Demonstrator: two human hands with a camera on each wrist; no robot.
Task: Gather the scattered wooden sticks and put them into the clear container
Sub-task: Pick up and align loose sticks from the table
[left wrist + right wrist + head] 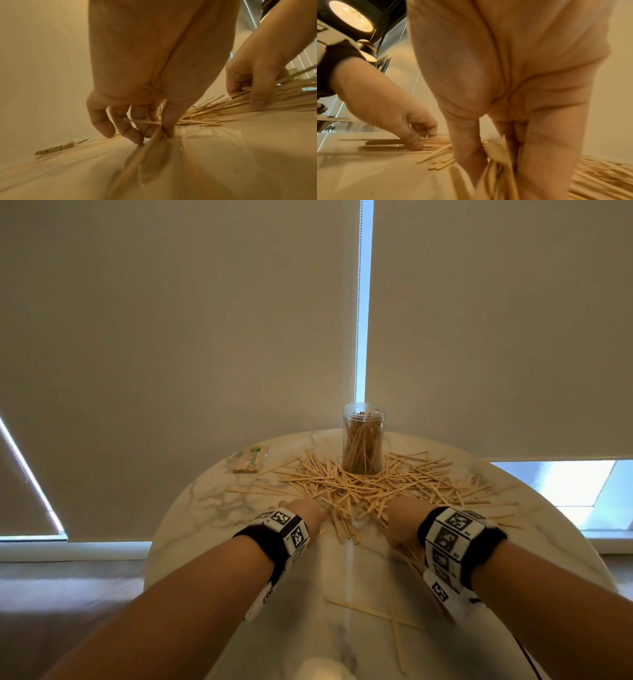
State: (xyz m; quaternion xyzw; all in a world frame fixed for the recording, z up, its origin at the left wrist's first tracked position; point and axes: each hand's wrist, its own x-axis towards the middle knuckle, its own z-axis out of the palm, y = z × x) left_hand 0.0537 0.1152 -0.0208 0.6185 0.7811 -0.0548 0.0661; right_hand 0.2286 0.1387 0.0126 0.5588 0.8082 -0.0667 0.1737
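Observation:
Thin wooden sticks (370, 486) lie in a wide heap around a clear container (363, 443), which stands upright at the far side of the table and is packed with sticks. My left hand (301, 510) reaches down at the heap's near left edge. In the left wrist view its curled fingers (132, 135) and thumb pinch a few sticks (145, 148) against the tabletop. My right hand (394, 518) is at the near right edge. Its fingers (544, 155) and thumb are curled round a bundle of sticks (494, 171).
The round marble table (212, 508) ends close behind the container, where window blinds hang. A wrapped pack of sticks (251, 460) lies at the far left. A few loose sticks (376, 614) lie crossed near the front edge between my forearms.

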